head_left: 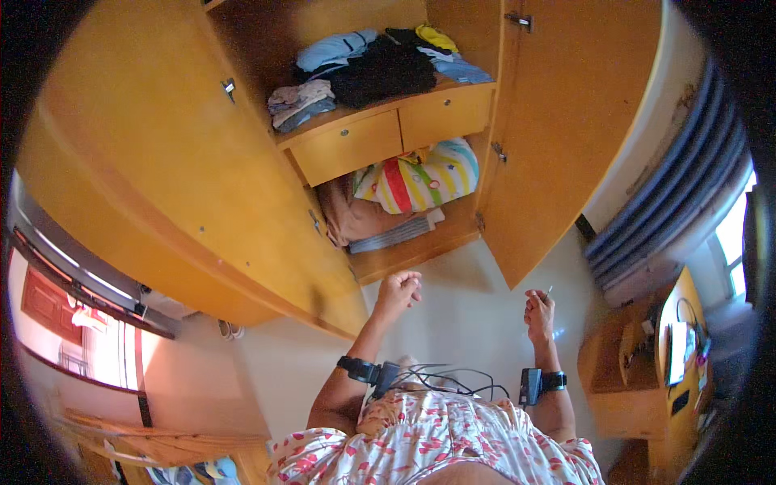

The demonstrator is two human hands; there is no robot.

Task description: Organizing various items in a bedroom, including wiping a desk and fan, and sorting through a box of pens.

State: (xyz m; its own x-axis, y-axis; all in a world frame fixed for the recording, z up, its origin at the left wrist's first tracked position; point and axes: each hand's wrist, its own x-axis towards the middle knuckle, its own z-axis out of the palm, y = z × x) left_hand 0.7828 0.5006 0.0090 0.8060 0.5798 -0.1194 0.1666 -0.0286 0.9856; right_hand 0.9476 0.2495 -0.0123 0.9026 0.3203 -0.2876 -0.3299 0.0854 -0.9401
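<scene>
My left hand is raised in front of the open wardrobe, its fingers curled in and nothing showing between them. To its right, my right hand is closed around a small thin thing. Only a slim, pale tip of it sticks out above the fingers, too small to name. Both hands are apart from the wardrobe. Its lower space holds a striped, colourful quilt on brown cloth, with a folded grey cloth in front.
Folded clothes lie on the shelf above two shut drawers. The left door and right door stand swung out on either side. Dark curtains and a wooden desk are at the right; shoes are on the floor.
</scene>
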